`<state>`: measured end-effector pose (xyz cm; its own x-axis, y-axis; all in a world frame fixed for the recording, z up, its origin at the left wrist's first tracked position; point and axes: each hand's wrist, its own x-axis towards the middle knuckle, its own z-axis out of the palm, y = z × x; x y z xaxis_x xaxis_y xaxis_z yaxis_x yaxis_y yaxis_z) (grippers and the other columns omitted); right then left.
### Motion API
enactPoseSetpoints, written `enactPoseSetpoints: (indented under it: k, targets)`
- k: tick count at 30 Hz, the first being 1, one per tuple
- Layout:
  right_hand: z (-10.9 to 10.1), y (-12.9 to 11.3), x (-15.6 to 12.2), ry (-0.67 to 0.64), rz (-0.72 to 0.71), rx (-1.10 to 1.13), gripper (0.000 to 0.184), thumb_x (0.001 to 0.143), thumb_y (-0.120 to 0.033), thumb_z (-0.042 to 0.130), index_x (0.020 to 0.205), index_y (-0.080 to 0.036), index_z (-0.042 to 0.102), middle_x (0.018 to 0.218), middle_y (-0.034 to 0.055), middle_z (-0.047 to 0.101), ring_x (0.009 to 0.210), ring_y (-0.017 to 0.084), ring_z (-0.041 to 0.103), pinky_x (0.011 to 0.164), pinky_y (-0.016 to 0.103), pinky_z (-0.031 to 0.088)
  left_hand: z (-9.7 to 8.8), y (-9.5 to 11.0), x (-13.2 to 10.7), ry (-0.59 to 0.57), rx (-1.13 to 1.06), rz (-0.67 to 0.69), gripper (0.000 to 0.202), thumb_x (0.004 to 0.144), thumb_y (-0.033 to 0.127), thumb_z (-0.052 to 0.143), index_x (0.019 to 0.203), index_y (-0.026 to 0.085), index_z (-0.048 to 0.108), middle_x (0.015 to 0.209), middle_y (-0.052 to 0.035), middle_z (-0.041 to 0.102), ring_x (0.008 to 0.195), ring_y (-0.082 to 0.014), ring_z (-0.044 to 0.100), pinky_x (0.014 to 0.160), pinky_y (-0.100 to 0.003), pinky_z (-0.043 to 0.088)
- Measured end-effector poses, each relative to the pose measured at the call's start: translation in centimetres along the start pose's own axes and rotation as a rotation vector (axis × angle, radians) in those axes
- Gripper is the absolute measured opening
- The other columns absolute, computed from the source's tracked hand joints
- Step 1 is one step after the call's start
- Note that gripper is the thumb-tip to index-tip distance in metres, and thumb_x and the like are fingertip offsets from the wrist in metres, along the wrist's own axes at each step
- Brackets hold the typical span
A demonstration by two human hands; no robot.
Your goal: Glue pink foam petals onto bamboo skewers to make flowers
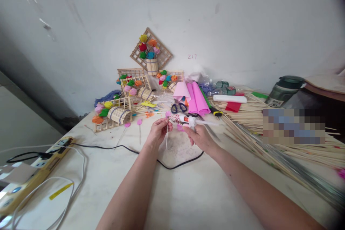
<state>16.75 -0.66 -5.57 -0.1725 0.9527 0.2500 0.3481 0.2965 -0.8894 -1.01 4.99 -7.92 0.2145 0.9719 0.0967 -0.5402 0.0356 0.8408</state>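
Note:
Near the middle of the table, my left hand [157, 131] pinches a thin pale stem [166, 141] that points downward. A small pink paper piece [168, 114] shows at the stem's top. My right hand [201, 138] grips a white hot glue gun [184, 119] with a dark red pattern, its front end beside my left fingertips. A clear glue stick [207, 123] juts from the gun's back. Whether the nozzle touches the paper piece, I cannot tell. Just left of my hands lie two more stems with pink paper tops [139, 122].
Bamboo lattices with paper flowers [120, 115] stand at the back left. Pink paper [198, 100], scissors [179, 107] and a yellow-black cutter [216, 112] lie behind my hands. Bamboo sticks [250, 118] and a green bottle [284, 91] occupy the right. A black cord [172, 168] runs from the power strip [55, 156].

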Motion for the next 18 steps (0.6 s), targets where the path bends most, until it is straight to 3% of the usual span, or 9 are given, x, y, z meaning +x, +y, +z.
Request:
enactPoseSetpoints:
  k: [9, 18]
  targets:
    - [0.4, 0.9, 0.4, 0.050, -0.060, 0.000, 0.036, 0.080, -0.050, 0.044, 0.068, -0.017, 0.052, 0.041, -0.0045, 0.043, 0.038, 0.010, 0.046, 0.040, 0.021, 0.038, 0.2, -0.2, -0.1, -0.030, 0.037, -0.016, 0.017, 0.066, 0.024, 0.068, 0.070, 0.010, 0.061, 0.057, -0.0027, 0.059, 0.050, -0.0084, 0.053, 0.051, -0.020, 0.040]
    - [-0.3, -0.4, 0.3, 0.086, -0.030, -0.008, 0.036, 0.082, -0.048, 0.042, 0.072, -0.016, 0.054, 0.038, -0.0044, 0.045, 0.035, 0.010, 0.044, 0.040, 0.021, 0.039, 0.0, -0.2, 0.0, 0.008, 0.001, -0.025, 0.020, 0.064, 0.023, 0.070, 0.077, 0.010, 0.063, 0.057, -0.0017, 0.060, 0.049, -0.0081, 0.054, 0.051, -0.020, 0.041]
